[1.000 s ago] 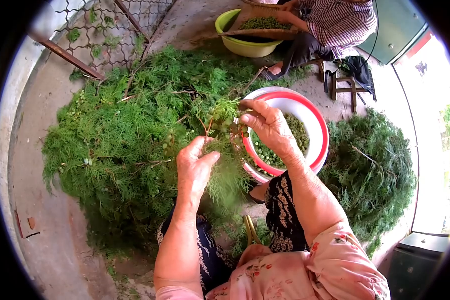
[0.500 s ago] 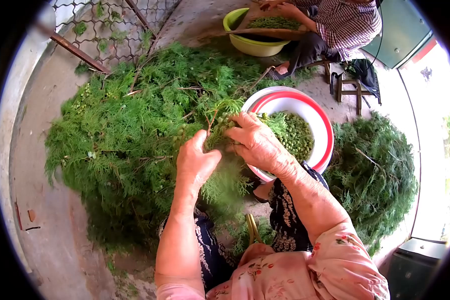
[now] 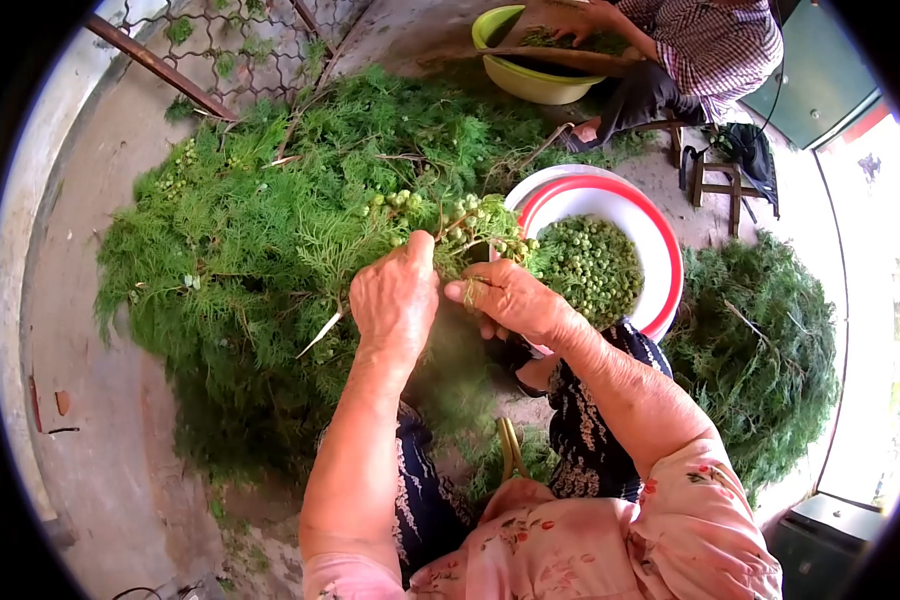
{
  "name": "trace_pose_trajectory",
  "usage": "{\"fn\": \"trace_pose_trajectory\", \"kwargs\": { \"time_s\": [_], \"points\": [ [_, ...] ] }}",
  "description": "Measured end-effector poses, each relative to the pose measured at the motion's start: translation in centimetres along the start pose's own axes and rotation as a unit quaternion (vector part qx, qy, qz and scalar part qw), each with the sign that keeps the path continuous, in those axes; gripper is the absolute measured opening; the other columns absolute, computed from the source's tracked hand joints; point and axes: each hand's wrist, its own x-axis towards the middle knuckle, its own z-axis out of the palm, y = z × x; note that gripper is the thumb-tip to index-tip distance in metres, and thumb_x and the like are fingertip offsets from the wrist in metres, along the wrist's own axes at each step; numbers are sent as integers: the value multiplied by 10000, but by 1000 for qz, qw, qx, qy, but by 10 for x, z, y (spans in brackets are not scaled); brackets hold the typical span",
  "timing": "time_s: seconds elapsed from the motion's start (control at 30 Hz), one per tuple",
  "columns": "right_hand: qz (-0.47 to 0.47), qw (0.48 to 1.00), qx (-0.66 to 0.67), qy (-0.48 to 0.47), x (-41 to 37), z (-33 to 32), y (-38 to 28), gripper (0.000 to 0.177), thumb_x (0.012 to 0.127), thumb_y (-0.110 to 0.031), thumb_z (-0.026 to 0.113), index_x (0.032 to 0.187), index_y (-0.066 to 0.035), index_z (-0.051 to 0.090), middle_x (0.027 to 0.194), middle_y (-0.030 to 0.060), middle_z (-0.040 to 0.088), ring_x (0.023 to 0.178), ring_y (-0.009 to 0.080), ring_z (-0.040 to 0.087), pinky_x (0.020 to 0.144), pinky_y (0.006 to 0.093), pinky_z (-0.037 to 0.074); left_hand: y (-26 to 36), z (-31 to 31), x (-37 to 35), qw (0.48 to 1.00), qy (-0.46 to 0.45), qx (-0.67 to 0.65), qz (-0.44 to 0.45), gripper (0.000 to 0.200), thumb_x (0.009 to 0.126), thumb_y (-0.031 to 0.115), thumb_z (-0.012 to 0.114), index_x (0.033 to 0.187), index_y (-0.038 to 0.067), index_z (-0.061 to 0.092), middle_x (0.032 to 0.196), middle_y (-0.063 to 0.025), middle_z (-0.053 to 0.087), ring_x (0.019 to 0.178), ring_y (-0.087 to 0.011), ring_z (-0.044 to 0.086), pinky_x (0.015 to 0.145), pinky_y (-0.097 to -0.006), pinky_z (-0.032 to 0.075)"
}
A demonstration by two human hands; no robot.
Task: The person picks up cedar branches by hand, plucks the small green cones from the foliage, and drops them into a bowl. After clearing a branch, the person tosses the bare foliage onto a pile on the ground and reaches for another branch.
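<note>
My left hand point(image 3: 395, 300) is closed in a fist around a cypress branch point(image 3: 450, 228) that bears round green cones. A pale stem end point(image 3: 320, 335) sticks out to the lower left of the fist. Close by on the right, my right hand point(image 3: 518, 300) pinches a thin green sprig point(image 3: 473, 290) between thumb and fingers. Beyond the right hand stands a white basin with a red rim point(image 3: 660, 235), holding a heap of loose green cones point(image 3: 590, 268). Leafy tips of the branch hang over the basin's left edge.
A large pile of cypress branches point(image 3: 240, 260) spreads on the left, and a darker pile point(image 3: 755, 350) lies right. At the back, another person point(image 3: 710, 50) works over a yellow-green basin point(image 3: 545, 90). A wooden stool point(image 3: 720, 185) stands nearby. A yellowish handled tool point(image 3: 511, 450) lies between my legs.
The held branch has shifted, and its cones now show above my hands. My right hand has moved down, away from the basin's cones. The other person's hand has moved over their basin.
</note>
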Motion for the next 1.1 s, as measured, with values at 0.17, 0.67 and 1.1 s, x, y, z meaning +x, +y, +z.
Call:
{"fn": "trace_pose_trajectory", "kwargs": {
  "time_s": [0.17, 0.67, 1.1],
  "points": [
    [18, 977, 202, -61, -5, 23, 7, 352, 874, -380, 541, 754, -50, 540, 626, 13, 528, 454, 104, 482, 387, 229, 368, -10, 8, 0, 1000, -8, 23, -19, 101, 779, 56, 509, 865, 44, 458, 662, -122, 600, 619, -286, 616, 526, -406, 466],
    [93, 895, 431, -62, -25, 42, -12, 302, 914, -298, 448, 792, -24, 484, 642, 109, 517, 395, 155, 410, 338, 266, 275, -6, 18, 10, 994, -63, 21, -82, 47, 839, 61, 440, 884, 49, 448, 698, -129, 624, 619, -270, 626, 542, -421, 472],
    [37, 940, 270, -207, -81, 74, -20, 340, 915, -352, 458, 806, -37, 527, 600, 29, 511, 431, 71, 450, 358, 202, 336, -41, 21, 8, 981, 45, -41, -184, 317, 687, -16, 598, 965, 116, 522, 659, -133, 618, 599, -327, 607, 520, -433, 455]
  ]
}}
